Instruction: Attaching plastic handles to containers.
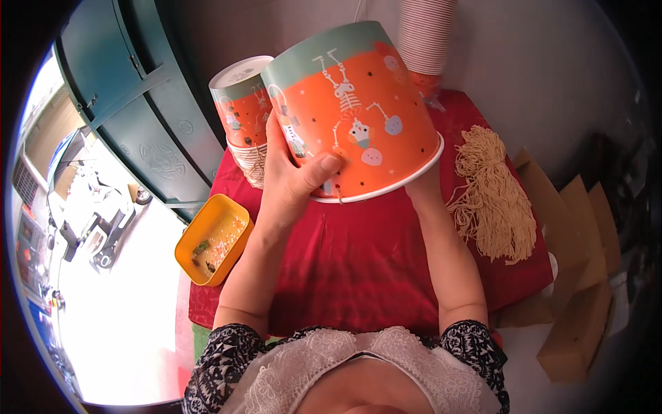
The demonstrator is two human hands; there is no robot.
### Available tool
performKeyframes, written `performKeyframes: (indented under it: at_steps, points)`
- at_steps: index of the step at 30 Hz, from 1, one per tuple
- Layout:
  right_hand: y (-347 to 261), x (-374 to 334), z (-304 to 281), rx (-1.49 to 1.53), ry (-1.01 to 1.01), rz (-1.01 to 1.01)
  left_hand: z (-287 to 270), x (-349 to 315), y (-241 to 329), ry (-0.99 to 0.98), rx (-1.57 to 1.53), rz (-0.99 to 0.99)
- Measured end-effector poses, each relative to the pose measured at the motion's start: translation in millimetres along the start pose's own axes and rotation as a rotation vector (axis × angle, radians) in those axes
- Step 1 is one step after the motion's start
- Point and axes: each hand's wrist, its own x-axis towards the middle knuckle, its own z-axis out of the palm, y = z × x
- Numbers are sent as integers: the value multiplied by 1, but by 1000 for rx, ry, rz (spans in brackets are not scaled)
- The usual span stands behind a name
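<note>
A large orange and green paper bucket (379, 90), printed with skeletons, is held upside down and tilted above the table, its white rim facing down toward me. My left hand (286, 169) grips its left side, with the thumb pressed on the wall just above the rim. A thin cord end hangs at the rim beside that thumb. My right hand (422, 183) passes behind or under the bucket at the right; its fingers are hidden. To the left behind it stands a stack of matching upturned buckets (241, 103), with cords hanging from its lower part.
A red cloth (358, 269) covers the table. At its left edge sits a yellow bin (183, 255) with small scraps; on the right lies a bundle of beige cords (493, 200). A tall bucket stack (426, 41) rises behind. Cardboard (576, 324) lies right; a green door (138, 103) stands left.
</note>
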Motion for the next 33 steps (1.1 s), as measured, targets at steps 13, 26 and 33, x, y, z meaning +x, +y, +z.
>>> performKeyframes:
  at_steps: [13,26,33]
  points:
    - [-17,2,7,-154,-124,30,-44,22,-1,95,-443,-224]
    - [-17,10,-10,-197,-347,55,-53,29,-8,145,-316,-217]
    - [-49,13,-12,-207,-55,-75,-38,25,-10,100,-336,-102]
